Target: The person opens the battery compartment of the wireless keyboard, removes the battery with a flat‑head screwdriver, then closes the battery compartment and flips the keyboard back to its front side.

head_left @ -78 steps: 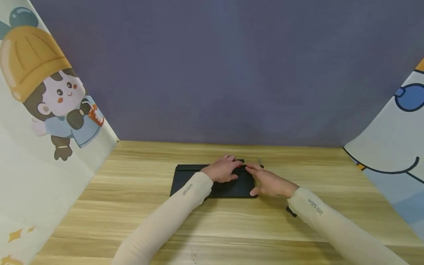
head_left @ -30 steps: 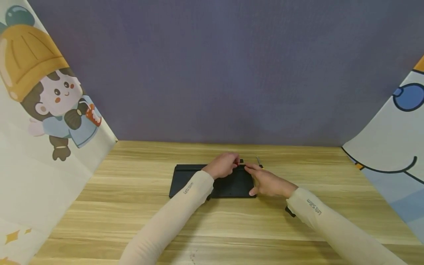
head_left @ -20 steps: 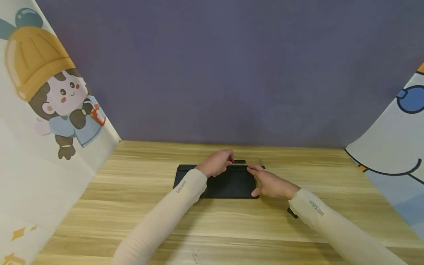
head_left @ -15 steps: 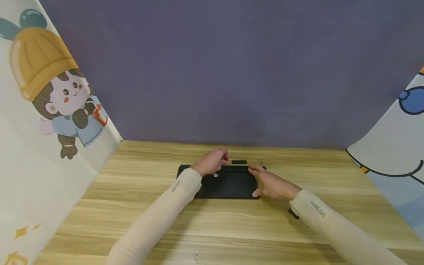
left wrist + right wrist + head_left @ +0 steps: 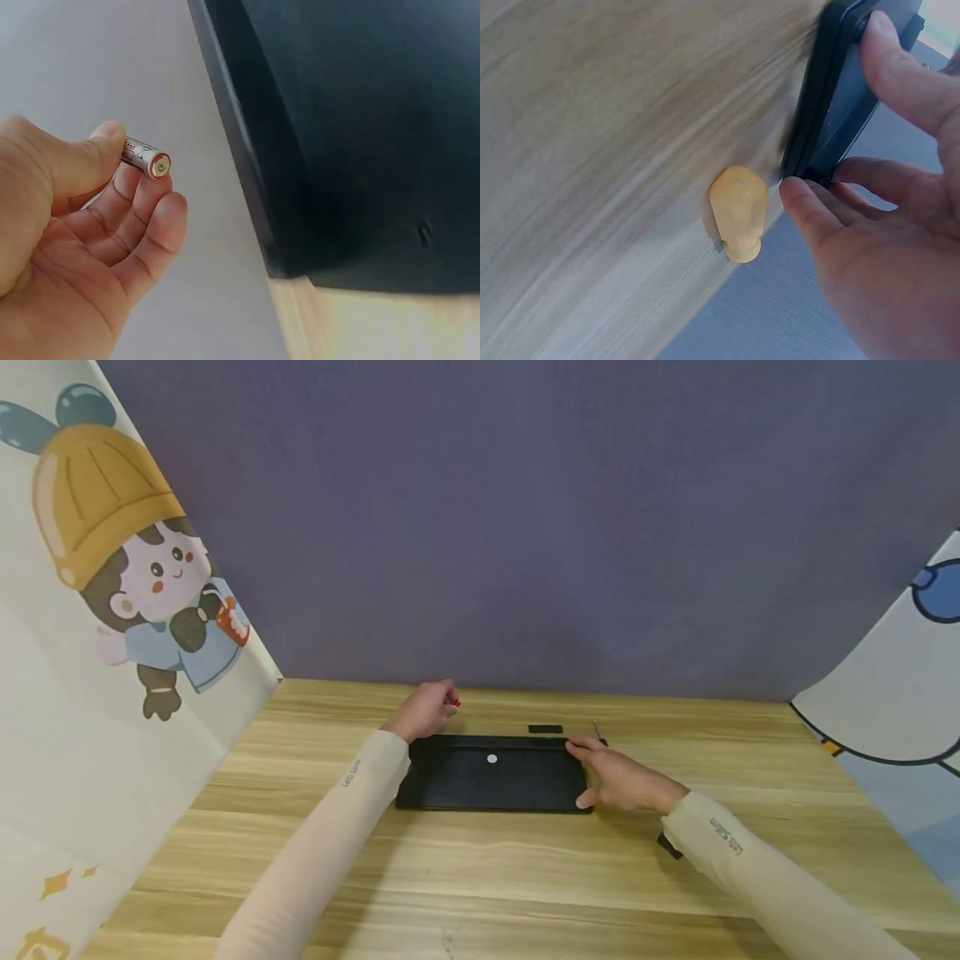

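Observation:
A black keyboard (image 5: 525,781) lies underside up on the table, with a white round sticker (image 5: 492,759) on it and a battery slot (image 5: 546,742) in its raised far bar. My left hand (image 5: 429,708) is above the table beyond the keyboard's far left corner. Its thumb and fingers pinch a small battery (image 5: 148,157), whose red-ringed end shows in the left wrist view. At the keyboard's right end, my right hand (image 5: 621,777) grips it, thumb (image 5: 885,52) on the face and other fingers along the edge.
A small black battery cover (image 5: 545,728) lies behind the keyboard. Close to the right fingers is a screwdriver (image 5: 599,732); its yellow handle (image 5: 739,210) shows in the right wrist view. A dark object (image 5: 670,847) is partly hidden at the right wrist. A dark panel (image 5: 525,568) stands behind the table.
My left hand has drawn back from the slot and moved left with the battery, uncovering the battery cover and the sticker. My right hand has stayed at the keyboard's right end.

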{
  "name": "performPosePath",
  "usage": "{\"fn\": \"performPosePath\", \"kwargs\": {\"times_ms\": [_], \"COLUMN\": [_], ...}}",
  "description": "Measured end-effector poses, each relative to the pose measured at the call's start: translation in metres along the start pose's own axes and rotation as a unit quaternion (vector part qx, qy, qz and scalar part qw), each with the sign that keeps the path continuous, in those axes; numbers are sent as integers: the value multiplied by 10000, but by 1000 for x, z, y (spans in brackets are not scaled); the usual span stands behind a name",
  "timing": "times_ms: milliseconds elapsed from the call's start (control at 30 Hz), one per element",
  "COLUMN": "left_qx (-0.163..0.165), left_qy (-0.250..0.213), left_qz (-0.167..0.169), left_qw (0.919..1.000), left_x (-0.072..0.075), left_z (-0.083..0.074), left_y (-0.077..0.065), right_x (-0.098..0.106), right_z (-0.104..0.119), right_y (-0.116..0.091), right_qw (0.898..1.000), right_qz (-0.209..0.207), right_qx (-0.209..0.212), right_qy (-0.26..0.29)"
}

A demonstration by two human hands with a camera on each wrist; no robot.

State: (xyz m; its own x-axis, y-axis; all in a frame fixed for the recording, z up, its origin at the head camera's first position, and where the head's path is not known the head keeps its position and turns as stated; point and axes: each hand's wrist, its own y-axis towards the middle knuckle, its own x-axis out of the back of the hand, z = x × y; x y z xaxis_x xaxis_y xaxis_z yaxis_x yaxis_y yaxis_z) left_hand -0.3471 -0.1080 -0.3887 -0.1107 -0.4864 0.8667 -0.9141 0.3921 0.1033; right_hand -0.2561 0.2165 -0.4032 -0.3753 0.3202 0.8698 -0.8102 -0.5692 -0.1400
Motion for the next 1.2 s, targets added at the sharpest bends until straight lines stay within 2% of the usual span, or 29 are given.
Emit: {"fn": "performPosePath", "kwargs": {"times_ms": [300, 700, 833, 1067, 1200], "left_qx": [356, 481, 481, 797, 865], "left_qy": [27, 116, 161, -11, 157], "left_qz": [69, 23, 103, 295, 317], "left_qw": [9993, 9988, 9987, 9964, 9956], "left_x": [4, 6, 7, 11, 13], "left_z": [14, 25, 32, 48, 53], "left_y": [-3, -1, 0, 0, 0], "right_x": [2, 5, 6, 6, 7], "right_z": [-4, -7, -8, -11, -11], "right_y": [3, 7, 9, 14, 16], "right_qw": [10000, 9999, 9999, 9998, 9996], "right_qz": [14, 13, 23, 30, 25], "right_qx": [26, 88, 97, 152, 242], "right_qy": [-51, -105, -72, -147, -165]}}
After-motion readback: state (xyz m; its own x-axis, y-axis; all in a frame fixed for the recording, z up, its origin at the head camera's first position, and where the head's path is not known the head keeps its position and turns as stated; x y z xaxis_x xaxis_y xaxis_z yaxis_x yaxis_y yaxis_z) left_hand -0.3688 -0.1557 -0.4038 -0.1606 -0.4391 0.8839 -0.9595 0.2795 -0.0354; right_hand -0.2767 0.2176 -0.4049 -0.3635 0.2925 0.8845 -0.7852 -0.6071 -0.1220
